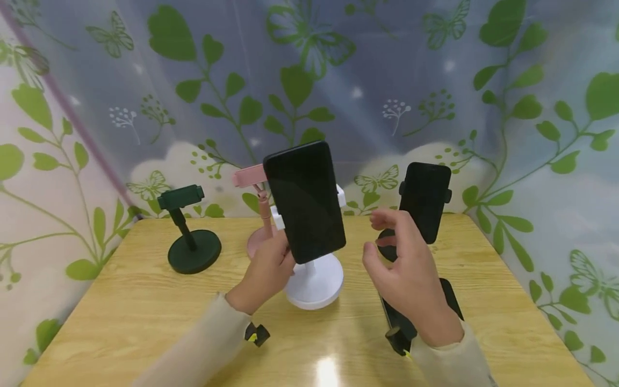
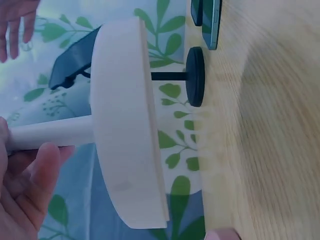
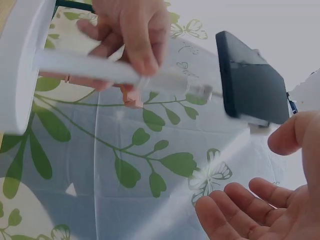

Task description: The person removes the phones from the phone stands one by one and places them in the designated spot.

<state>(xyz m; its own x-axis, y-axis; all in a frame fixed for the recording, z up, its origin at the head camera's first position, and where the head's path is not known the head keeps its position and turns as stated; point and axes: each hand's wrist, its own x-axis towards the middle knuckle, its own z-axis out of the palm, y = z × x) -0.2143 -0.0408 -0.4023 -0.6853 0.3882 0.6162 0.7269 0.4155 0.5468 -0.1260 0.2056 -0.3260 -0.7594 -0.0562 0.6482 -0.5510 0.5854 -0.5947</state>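
My left hand (image 1: 266, 269) grips the pole of a white phone stand (image 1: 315, 287), fingers and thumb around it in the right wrist view. A black smartphone (image 1: 306, 201) sits upright, slightly tilted, in the stand's white clamp. In the left wrist view the round white base (image 2: 125, 125) is raised, with backdrop showing between it and the tabletop. To the right of the phone, my right hand (image 1: 411, 271) hovers with nothing in it, its fingers (image 3: 240, 207) loosely bent and the thumb apart.
On the wooden table (image 1: 126, 317), a dark green stand (image 1: 194, 252) is at left and a pink stand (image 1: 250, 176) behind my left hand. Back right, another phone (image 1: 425, 199) sits in a black stand. A dark phone-like slab (image 1: 451, 298) lies partly hidden under my right hand.
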